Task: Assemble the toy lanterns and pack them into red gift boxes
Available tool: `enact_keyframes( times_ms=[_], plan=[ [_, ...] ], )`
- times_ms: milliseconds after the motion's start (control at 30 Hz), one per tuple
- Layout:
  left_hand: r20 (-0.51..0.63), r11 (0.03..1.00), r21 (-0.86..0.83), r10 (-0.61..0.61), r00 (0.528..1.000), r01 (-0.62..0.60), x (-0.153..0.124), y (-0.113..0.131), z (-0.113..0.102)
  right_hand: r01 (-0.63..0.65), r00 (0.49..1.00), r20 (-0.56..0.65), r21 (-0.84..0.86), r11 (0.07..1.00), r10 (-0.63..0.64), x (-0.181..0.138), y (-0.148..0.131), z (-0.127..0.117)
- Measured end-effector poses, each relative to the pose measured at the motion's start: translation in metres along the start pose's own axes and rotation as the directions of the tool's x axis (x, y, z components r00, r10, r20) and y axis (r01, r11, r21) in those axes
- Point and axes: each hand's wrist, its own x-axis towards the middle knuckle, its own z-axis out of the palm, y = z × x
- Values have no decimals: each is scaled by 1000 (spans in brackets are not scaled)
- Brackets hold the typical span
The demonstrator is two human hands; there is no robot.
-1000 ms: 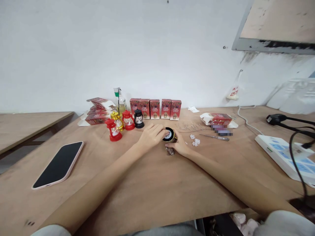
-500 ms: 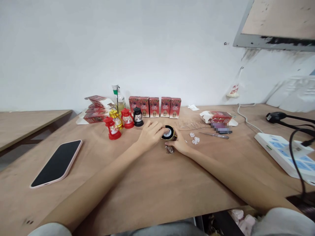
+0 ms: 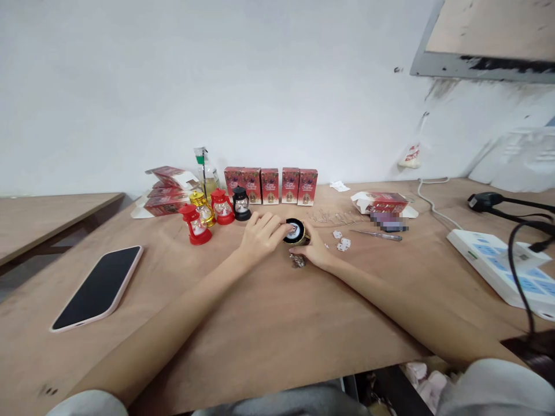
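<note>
Both my hands meet at the middle of the wooden table (image 3: 269,323). My left hand (image 3: 259,236) curls its fingers over the left side of a small black and gold lantern (image 3: 295,231) lying on its side. My right hand (image 3: 315,252) grips the lantern from the right and below. A small dark metal piece (image 3: 298,261) lies on the table just under my hands. Small white plastic bits (image 3: 341,241) and a thin screwdriver (image 3: 376,234) lie to the right of them.
Two red lanterns (image 3: 194,225), a gold one (image 3: 203,209) and a black one (image 3: 241,203) stand left of my hands. A row of red boxes (image 3: 271,186) lines the wall. A phone (image 3: 99,287) lies at left, a white power strip (image 3: 503,266) with black cables at right.
My hands have stayed on the lantern; the fingers shifted slightly around it. The view has drifted a little, so everything sits slightly higher and further left in the picture.
</note>
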Motion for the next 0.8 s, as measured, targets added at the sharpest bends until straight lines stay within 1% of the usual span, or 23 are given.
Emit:
enact_keyframes(
  times_ms=[67, 233, 333, 433, 533, 600, 700, 800],
  plan=[
    [31, 999, 33, 4, 1000, -5, -1, 0, 0, 9, 1000, -4, -6, 1000, -9, 1, 2, 0],
    [95, 994, 70, 78, 992, -84, -1, 2, -3, 32, 999, -9, -24, 999, -32, 2, 3, 0],
    [80, 997, 64, 35, 996, -40, 2, 2, -4, 34, 999, -1, -15, 999, -34, 2, 2, 0],
    [52, 1000, 9, -6, 999, 6, 6, 0, -4, 42, 999, 21, -15, 999, -41, 1, 0, -1],
    [77, 999, -44, -3, 997, 6, 10, -3, -5, 38, 999, 31, -30, 999, -37, 1, -1, -1],
    [102, 999, -50, 5, 995, 0, 12, -4, -6, 33, 999, 37, -31, 999, -32, 1, 1, -1],
    [101, 999, -19, 53, 993, -51, 14, -5, -9, 35, 999, 37, -39, 999, -34, 1, 2, -1],
    [99, 981, 51, 181, 978, -187, 17, -5, -13, 40, 999, 21, -48, 998, -39, 0, 1, -2]
  ],
)
